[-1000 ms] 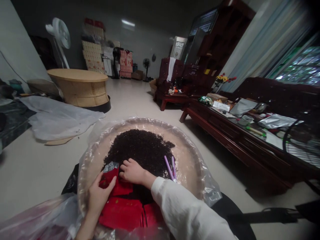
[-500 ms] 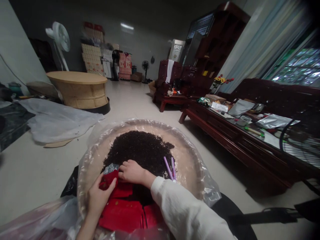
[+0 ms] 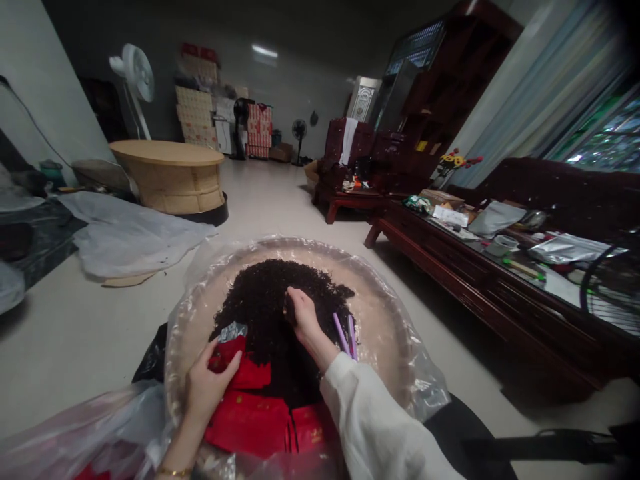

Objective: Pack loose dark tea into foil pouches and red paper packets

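A wide round tray [image 3: 385, 313] lined with clear plastic holds a heap of dark loose tea leaves [image 3: 273, 293]. My left hand [image 3: 205, 387] grips a red foil pouch [image 3: 235, 357] with its silver mouth open, at the near edge of the heap. My right hand [image 3: 303, 313] is out over the middle of the heap, fingers curled down into the leaves. Several more red pouches [image 3: 255, 423] lie flat at the tray's near side. A purple tool [image 3: 345, 333] rests on the leaves just right of my right wrist.
A long dark wooden table [image 3: 465, 273] with silver bags and clutter runs along the right. A round wooden tub [image 3: 173, 177] and white plastic sheeting [image 3: 130, 237] lie on the floor to the left. A standing fan [image 3: 135, 73] stands behind. Plastic bag [image 3: 75, 433] at my near left.
My right hand has left the pouch's mouth and moved forward onto the middle of the tea heap. My left hand still holds the red pouch, now a little more upright.
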Available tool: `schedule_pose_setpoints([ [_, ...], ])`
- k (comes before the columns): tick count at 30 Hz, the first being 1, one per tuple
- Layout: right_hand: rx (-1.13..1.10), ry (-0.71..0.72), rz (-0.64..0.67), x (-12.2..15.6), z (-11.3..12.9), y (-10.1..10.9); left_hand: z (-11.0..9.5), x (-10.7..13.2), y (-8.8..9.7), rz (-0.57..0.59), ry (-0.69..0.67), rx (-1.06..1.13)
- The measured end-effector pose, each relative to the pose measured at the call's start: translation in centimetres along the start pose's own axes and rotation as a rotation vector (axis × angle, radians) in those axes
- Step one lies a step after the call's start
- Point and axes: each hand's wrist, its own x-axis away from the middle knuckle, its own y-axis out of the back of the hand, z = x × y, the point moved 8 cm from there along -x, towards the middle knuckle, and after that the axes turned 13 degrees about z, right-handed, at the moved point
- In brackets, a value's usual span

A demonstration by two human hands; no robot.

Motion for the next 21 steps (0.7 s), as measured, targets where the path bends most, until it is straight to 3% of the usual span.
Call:
schedule_pose_setpoints([
  [3,-0.311,-0.166,-0.019,0.0,-1.2,0.5,-0.3,0.0,0.0,0.004,-0.008,0.013],
  [10,-0.735,-0.242,0.064,0.8,-1.0,-0.1,-1.2,0.0,-0.1,0.025,-0.071,-0.013],
  [18,-0.786,-0.169,0.088,1.7,0.4,-0.7,-6.1,-0.1,-1.8,0.107,-0.359,-0.229],
  [21,-0.757,-0.124,0.109,2.1,1.4,-1.4,-7.6,0.3,-2.7,0.157,-0.408,-0.274],
])
